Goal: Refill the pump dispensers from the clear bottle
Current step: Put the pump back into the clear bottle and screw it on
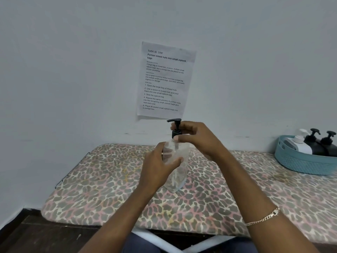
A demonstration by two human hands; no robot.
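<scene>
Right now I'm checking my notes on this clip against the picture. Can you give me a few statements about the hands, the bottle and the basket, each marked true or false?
1. The left hand grips the body of the clear bottle. True.
2. The right hand hangs idle, holding nothing. False: its fingers are curled round the black pump.
3. The blue basket holds white and black dispensers. True.
4. The basket sits at the far left. False: it sits at the right end of the table.
5. The pump lies apart from the clear bottle. False: it sits on the bottle's neck.
</scene>
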